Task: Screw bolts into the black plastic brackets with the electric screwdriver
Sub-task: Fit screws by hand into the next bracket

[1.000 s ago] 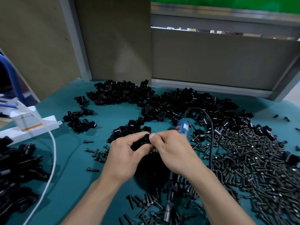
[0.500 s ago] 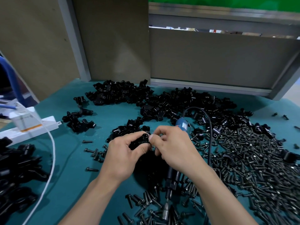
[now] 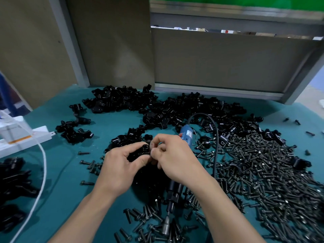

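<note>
Brown partition panels (image 3: 219, 58) wall off the far side of a teal-topped bench (image 3: 57, 172). From 3 to 5 o'clock lies a wide spill of dark bolts (image 3: 263, 172), and a heap of black plastic brackets (image 3: 184, 109) runs across 12 o'clock (a further dark pile sits at 8 o'clock). A white power strip (image 3: 26, 139) lies at 9 o'clock, with a white cable (image 3: 42, 172) curving toward the near edge. The electric screwdriver (image 3: 172, 192) lies on the bench under the right wrist, its blue end toward 1 o'clock. At centre the left hand (image 3: 121, 165) holds one bracket (image 3: 142, 149), its grip curled round it. The right hand (image 3: 173, 158) pinches at that bracket's right edge. Whether a bolt sits between its fingertips I cannot tell.
</note>
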The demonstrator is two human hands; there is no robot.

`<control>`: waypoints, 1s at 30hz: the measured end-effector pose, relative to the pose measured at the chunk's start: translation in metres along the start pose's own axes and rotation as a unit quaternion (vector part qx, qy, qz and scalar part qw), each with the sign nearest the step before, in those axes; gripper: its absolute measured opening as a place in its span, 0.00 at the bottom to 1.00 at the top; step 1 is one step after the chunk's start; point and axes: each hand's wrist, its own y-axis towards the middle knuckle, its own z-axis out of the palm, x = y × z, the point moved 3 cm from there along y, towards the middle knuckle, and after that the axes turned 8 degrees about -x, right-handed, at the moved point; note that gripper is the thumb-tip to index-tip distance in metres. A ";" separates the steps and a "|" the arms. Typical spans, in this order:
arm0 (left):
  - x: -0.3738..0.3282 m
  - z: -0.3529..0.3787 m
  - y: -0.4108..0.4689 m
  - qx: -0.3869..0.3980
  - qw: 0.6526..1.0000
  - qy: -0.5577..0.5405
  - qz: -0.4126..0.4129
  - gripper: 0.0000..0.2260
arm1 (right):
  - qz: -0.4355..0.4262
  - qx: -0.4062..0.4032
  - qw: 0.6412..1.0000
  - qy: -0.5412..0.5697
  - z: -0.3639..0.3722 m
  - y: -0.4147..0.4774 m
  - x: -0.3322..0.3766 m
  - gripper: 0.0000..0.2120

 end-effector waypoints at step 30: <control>-0.010 -0.001 0.001 0.006 1.000 -0.017 -0.022 0.18 | -0.008 -0.017 1.000 0.023 0.001 -0.004 -0.005 0.12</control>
